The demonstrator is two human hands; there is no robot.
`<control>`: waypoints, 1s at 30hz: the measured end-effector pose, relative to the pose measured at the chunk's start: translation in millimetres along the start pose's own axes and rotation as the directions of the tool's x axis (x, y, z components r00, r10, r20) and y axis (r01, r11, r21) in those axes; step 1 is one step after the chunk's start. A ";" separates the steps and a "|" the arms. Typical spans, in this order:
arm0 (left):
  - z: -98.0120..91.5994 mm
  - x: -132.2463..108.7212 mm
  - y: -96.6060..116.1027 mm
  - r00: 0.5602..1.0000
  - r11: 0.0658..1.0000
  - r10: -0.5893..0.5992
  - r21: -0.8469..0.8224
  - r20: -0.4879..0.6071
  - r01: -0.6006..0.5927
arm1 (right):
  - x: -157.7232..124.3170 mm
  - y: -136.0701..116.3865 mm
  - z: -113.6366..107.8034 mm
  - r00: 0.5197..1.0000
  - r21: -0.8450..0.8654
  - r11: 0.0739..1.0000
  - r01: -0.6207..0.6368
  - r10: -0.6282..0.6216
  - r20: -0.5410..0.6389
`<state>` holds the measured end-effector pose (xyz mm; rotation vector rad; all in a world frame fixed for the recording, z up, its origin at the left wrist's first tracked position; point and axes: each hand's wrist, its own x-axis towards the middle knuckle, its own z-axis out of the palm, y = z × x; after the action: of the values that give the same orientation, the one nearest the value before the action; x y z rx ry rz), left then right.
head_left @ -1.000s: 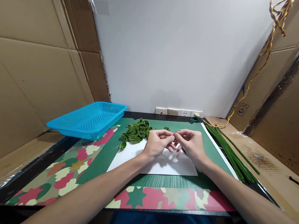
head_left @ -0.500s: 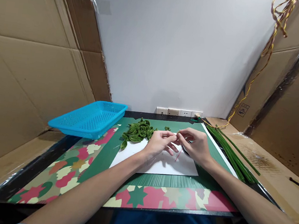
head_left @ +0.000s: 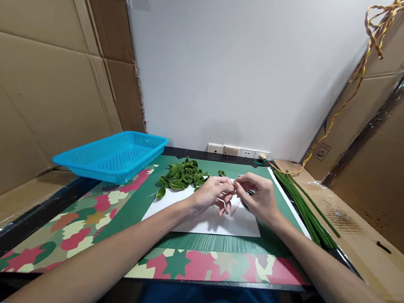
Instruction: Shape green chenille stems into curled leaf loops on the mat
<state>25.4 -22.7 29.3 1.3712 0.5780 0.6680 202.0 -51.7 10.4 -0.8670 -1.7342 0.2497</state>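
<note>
Over a white sheet of paper, my left hand and my right hand meet, thumbs and forefingers pinched together at the tips. Whatever is between them is too small and covered to make out. The other left fingers curl loosely below. A pile of leaf-shaped loops of fuzzy green pipe cleaner lies left of my left hand. One small green loop sits beyond my fingers. Partly behind my right hand is a dark object, mostly hidden. A thin red line shows on the paper.
A blue perforated basket stands at the left. Long green pipe cleaners lie bundled at the right. Cardboard walls flank the table, and sockets line the back wall. A twisted yellow cord hangs at the right.
The camera view has shifted slightly, so everything sits a little further left. My hands stay pinched together, and the lower left fingers have curled down a little.
</note>
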 end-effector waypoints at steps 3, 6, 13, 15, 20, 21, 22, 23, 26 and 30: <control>-4.2 3.5 -4.1 0.999 0.998 0.019 0.065 -0.051 -0.016 | 2.4 4.2 0.2 0.996 -0.106 0.990 0.091 -0.092 -0.003; -8.9 7.8 -7.4 0.997 0.990 0.017 0.144 -0.071 -0.006 | 4.8 10.1 0.4 0.976 -0.223 0.950 0.217 -0.204 0.082; -10.3 9.9 -7.9 0.998 0.999 -0.007 0.045 -0.069 0.010 | 8.2 17.1 6.4 0.962 -0.304 0.913 0.272 -0.256 0.092; -10.0 9.6 -8.6 0.996 1.000 -0.025 0.010 -0.091 0.026 | 8.1 17.8 8.6 0.958 -0.316 0.904 0.288 -0.265 0.114; -10.3 10.5 -13.2 0.990 0.999 -0.030 0.011 -0.137 0.032 | 7.4 20.9 11.7 0.972 -0.274 0.936 0.221 -0.187 0.146; -10.2 10.5 -14.1 0.988 0.999 -0.010 0.035 -0.155 0.016 | 7.5 21.1 12.3 0.978 -0.242 0.953 0.183 -0.153 0.138; -10.1 10.3 -14.9 0.983 0.998 0.017 0.068 -0.185 -0.005 | 7.6 21.0 13.1 0.985 -0.206 0.968 0.141 -0.115 0.131; -10.1 10.0 -15.5 0.977 0.995 0.039 0.102 -0.209 -0.018 | 7.9 20.3 13.9 0.989 -0.169 0.981 0.097 -0.076 0.124; -10.9 9.1 -16.7 0.971 0.988 0.093 0.142 -0.222 -0.062 | 9.3 15.7 16.1 0.990 -0.051 0.998 -0.042 0.048 0.134; -12.1 7.0 -17.1 0.972 0.977 0.106 0.205 -0.210 -0.062 | 9.8 9.6 16.5 0.986 0.040 0.994 -0.106 0.099 0.137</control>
<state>23.2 -10.6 10.9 1.5242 0.7825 0.8568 190.2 -34.3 6.4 -0.9240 -1.8031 0.4249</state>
